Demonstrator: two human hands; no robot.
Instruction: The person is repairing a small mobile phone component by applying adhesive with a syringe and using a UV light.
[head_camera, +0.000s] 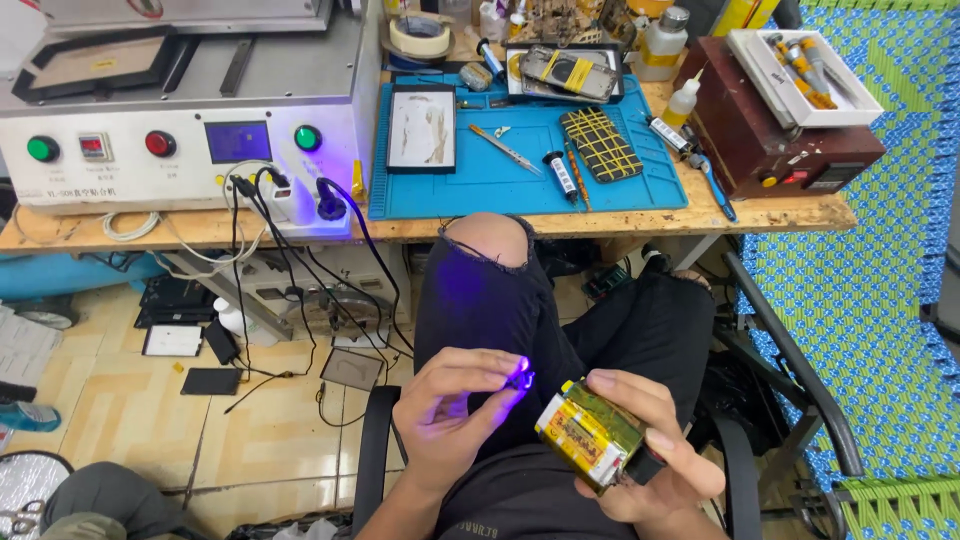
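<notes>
While the lamp glows violet between the fingertips of the left hand, it sits just left of the pack, a yellow-green wrapped block that the right hand clasps from below and from its far side. The lamp is small and pinched tight by the left thumb and forefinger; its beam end points right, toward the near top corner of the pack, and the two look close but not touching, though the glare makes the gap hard to judge. The pack's long axis runs from upper left to lower right, tilted, with its yellow face turned up and left toward the light and a dark part at its lower right end under the right thumb. Both hands are closed on their own things and held near each other over the lap, the left one a little higher and nearer the lamp's glow, the right one lower and further right. Violet light spills on the left fingers and on the black trousers, whose torn knee rises just above the hands. Beyond the knee stands the desk, well apart from the hands, with a blue mat, a white machine to the left and a dark red box to the right.
</notes>
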